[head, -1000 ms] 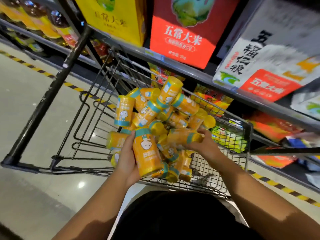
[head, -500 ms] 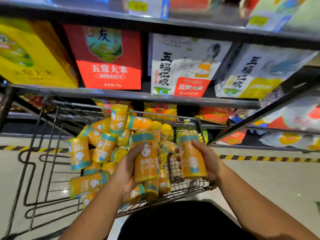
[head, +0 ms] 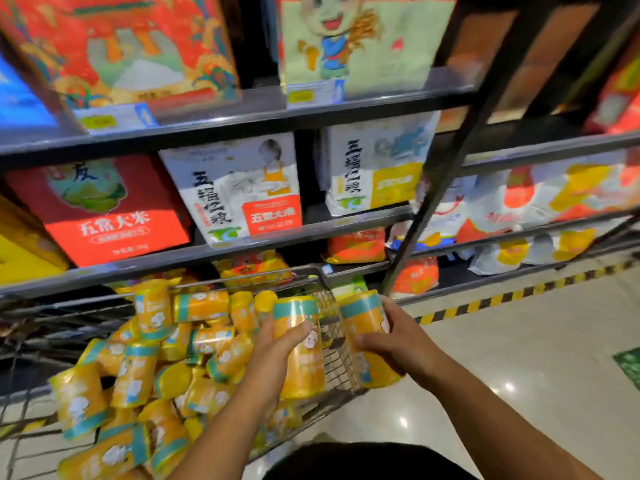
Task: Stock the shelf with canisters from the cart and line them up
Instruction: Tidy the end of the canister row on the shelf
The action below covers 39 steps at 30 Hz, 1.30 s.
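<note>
**Rice aisle: one canister in each hand**

Behind everything, dark metal store shelves (head: 242, 245) hold red and white rice boxes (head: 104, 216) above a glossy pale floor (head: 519, 358) edged with a yellow-and-black stripe (head: 512, 294). Below stands a wire shopping cart (head: 341, 344) heaped with yellow cylindrical canisters (head: 138, 372) banded in teal. The left hand (head: 273, 358) has its grip closed round one yellow canister (head: 304, 375), upright over the cart's right end. The right hand (head: 398, 341) grips a second yellow canister (head: 363, 318), tilted, just beside the first at the cart's right edge.
</note>
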Each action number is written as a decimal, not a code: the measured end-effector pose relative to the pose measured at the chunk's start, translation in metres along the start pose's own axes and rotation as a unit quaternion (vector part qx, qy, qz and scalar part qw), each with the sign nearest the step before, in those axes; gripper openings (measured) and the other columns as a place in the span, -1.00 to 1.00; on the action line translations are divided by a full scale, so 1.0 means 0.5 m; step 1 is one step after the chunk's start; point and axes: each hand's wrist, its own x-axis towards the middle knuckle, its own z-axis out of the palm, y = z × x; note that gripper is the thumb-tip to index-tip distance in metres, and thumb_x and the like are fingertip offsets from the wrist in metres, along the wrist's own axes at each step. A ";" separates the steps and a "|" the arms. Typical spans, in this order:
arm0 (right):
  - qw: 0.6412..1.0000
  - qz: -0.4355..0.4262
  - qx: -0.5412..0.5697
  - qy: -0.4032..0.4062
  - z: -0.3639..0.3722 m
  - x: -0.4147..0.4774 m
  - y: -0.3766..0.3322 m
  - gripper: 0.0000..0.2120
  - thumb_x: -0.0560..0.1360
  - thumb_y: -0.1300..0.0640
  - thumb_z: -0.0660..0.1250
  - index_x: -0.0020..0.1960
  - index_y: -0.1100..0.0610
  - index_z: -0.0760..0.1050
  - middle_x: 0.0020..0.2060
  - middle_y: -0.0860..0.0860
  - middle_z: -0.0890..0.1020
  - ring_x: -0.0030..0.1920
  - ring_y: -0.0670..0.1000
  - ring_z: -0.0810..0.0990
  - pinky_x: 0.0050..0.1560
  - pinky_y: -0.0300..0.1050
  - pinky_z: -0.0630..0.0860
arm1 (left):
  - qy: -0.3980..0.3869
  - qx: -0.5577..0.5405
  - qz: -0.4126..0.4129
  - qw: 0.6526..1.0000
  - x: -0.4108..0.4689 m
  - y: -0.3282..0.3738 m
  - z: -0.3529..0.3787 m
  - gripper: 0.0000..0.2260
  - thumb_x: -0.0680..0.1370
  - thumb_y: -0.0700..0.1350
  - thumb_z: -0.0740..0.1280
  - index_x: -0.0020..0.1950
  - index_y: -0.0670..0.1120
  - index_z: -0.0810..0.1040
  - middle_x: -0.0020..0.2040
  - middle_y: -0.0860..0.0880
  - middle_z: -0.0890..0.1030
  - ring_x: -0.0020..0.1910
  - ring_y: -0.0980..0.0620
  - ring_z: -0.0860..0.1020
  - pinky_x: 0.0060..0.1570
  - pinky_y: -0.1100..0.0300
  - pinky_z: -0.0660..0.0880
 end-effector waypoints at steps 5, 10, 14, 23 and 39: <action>0.995 -0.036 0.040 0.086 -0.186 -0.105 0.022 -0.41 0.21 0.02 0.55 0.22 -0.09 0.51 -0.07 -0.07 0.72 -0.08 -0.05 0.72 -0.14 -0.11 0.62 | -0.052 -0.018 0.014 0.998 -0.036 -0.023 0.218 -0.60 0.37 -0.05 0.45 0.19 -0.05 0.54 -0.20 -0.01 0.71 -0.28 -0.02 0.68 -0.35 0.07 0.62; 0.978 -0.039 0.175 0.105 -0.394 -0.203 0.046 -0.51 0.31 0.07 0.48 0.22 0.14 0.56 -0.02 0.17 0.70 -0.06 0.14 0.70 -0.10 0.05 0.63 | -0.084 -0.024 0.026 0.996 -0.074 -0.059 0.421 -0.47 0.27 -0.01 0.55 0.20 -0.08 0.56 -0.08 -0.20 0.69 -0.18 -0.21 0.66 -0.24 -0.04 0.61; 0.958 -0.012 0.258 0.126 -0.524 -0.249 0.052 -0.39 0.34 -0.02 0.52 0.32 0.18 0.50 0.06 0.26 0.67 -0.01 0.22 0.68 -0.10 0.06 0.63 | -0.118 -0.008 0.047 0.992 -0.086 -0.063 0.547 -0.43 0.27 -0.07 0.59 0.26 -0.07 0.56 -0.06 -0.17 0.70 -0.18 -0.16 0.67 -0.28 0.02 0.59; 0.954 -0.114 0.256 0.101 -0.705 -0.284 -0.086 -0.38 0.32 0.11 0.55 0.34 0.09 0.47 0.02 0.15 0.72 -0.05 0.13 0.73 -0.20 0.00 0.64 | -0.171 0.010 0.135 0.976 -0.077 0.080 0.752 -0.50 0.32 -0.02 0.48 0.25 -0.04 0.52 -0.03 -0.13 0.72 -0.14 -0.12 0.70 -0.27 0.04 0.59; 0.892 -0.377 0.090 0.233 -0.921 -0.130 -0.480 -0.33 0.20 0.05 0.58 0.28 0.03 0.48 0.01 0.16 0.68 -0.03 0.16 0.71 -0.15 0.02 0.65 | -0.294 0.027 0.344 0.891 0.089 0.484 1.002 -0.54 0.30 -0.02 0.50 0.18 0.02 0.52 -0.05 -0.05 0.72 -0.08 -0.06 0.69 -0.14 0.04 0.66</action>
